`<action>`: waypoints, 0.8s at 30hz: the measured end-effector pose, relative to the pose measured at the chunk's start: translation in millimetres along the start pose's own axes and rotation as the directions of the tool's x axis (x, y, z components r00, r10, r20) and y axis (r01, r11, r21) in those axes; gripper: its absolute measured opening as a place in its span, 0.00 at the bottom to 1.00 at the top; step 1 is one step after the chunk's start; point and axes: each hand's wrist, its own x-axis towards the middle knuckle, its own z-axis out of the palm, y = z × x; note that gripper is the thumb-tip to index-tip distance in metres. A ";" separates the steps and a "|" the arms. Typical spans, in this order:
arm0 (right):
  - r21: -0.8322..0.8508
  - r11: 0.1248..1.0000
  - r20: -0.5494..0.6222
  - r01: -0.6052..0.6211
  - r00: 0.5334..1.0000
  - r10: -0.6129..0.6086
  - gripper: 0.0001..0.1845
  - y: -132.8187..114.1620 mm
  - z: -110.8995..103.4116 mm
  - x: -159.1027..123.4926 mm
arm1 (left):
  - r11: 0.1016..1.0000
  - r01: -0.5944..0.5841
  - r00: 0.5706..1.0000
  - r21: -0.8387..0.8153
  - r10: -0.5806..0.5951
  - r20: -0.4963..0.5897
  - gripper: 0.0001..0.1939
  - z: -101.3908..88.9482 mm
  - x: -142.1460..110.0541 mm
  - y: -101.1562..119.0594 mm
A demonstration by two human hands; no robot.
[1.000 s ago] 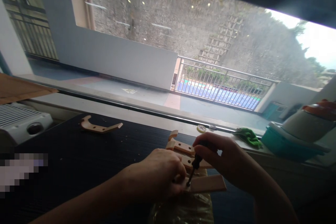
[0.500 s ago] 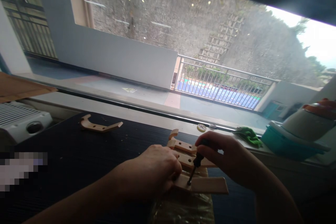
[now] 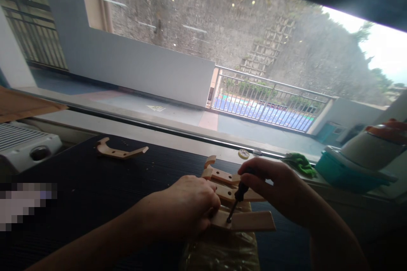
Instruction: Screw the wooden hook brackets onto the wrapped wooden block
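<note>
My right hand [image 3: 265,180] is closed round the dark handle of a screwdriver [image 3: 240,192]. The screwdriver's tip meets the face of a pale wooden hook [image 3: 252,221], which lies across a block wrapped in shiny brown tape [image 3: 222,252]. Fingers of my left hand [image 3: 192,201] are curled over the left end of this hook and press it down, hiding that end. Just beyond, two more wooden hooks [image 3: 219,174] with dark screw holes lie side by side, partly behind my hands.
Another wooden hook [image 3: 122,151] rests on the dark table [image 3: 127,178] at the back left. A roll of tape [image 3: 243,153] and a green cloth [image 3: 300,165] lie along the window sill. At the right stands a teal container [image 3: 346,171]; at the left, a white slatted appliance [image 3: 28,142].
Very little differs. My right hand has shifted slightly round the screwdriver handle, while the tip stays on the same hook. The view has moved a touch.
</note>
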 end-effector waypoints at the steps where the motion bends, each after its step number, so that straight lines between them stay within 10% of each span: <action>1: -0.004 1.000 -0.006 -0.008 1.000 0.008 0.12 2.1 -0.5 0.8 | 1.000 0.004 1.000 0.000 -0.004 0.000 0.05 -0.2 0.1 0.2; 24: 0.026 1.000 0.022 0.008 1.000 -0.009 0.14 1.6 2.0 1.4 | 1.000 -0.022 1.000 0.004 0.022 -0.012 0.06 2.5 -0.5 -2.2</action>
